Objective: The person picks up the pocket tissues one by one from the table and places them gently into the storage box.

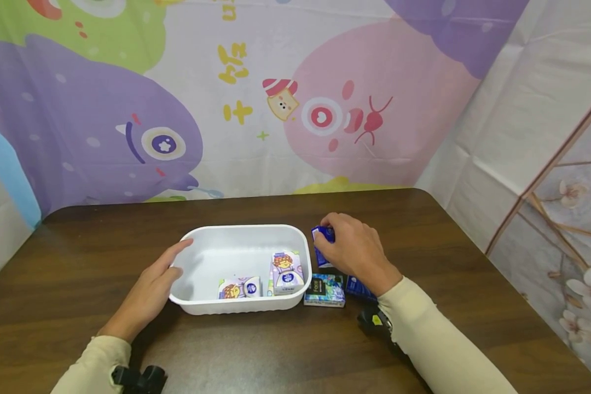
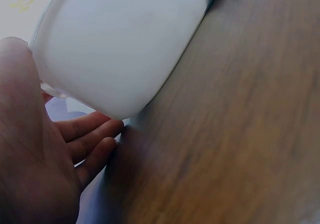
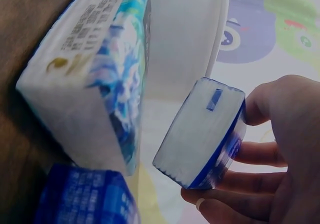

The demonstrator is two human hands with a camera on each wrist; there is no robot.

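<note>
Blue pack [image 3: 197,136] in right grip [image 1: 355,246]; only head view shows cartoon packs [image 1: 287,269].

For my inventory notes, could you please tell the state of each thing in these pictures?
White tub: upright, open-topped
Cartoon packs: inside the tub
Left hand: holding the tub's left end
Right hand: gripping a blue pack
Gripped blue pack: beside the tub
Multicoloured pack: on the table
Other blue pack: partly hidden by the right arm
</note>
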